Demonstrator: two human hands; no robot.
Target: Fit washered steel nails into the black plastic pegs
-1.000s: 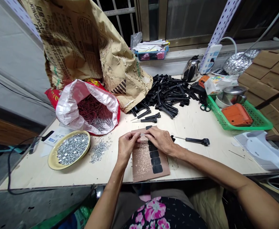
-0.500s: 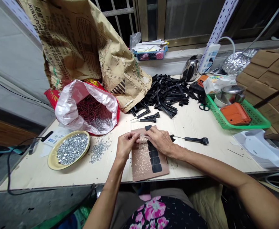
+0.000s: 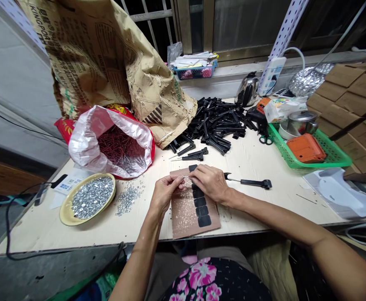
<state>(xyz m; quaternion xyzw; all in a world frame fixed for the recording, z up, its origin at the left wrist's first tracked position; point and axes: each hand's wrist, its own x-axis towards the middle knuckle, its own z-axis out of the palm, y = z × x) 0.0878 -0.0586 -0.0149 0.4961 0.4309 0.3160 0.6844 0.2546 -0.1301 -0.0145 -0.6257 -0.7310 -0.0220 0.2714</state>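
Observation:
My left hand [image 3: 167,190] is closed, pinching the end of a thin metal rod [image 3: 186,176] between thumb and fingertips. Opposite it, my right hand [image 3: 209,183] wraps round the rod's black handle, mostly hidden in the palm; a black end [image 3: 227,176] pokes out behind the hand. Both hands hover over a brown board [image 3: 183,223] speckled with pale marks, with a column of black square pads [image 3: 201,202] along it. Right of my right hand lies another black-handled rod [image 3: 255,183]. A yellow dish [image 3: 64,214] of small metal washers sits at the left, with loose washers [image 3: 128,200] beside it.
Behind the hands lies a heap of black handles [image 3: 216,121]. A white-lined bag [image 3: 82,144] holds many metal rods, before a large paper sack [image 3: 151,83]. At right stand a green basket [image 3: 308,161], a white plastic tray [image 3: 339,194] and stacked cardboard boxes [image 3: 349,100].
The whole view shifts slightly left. Both hands keep their grip on the rod and handle; the handle's black end behind my right hand sits a little higher.

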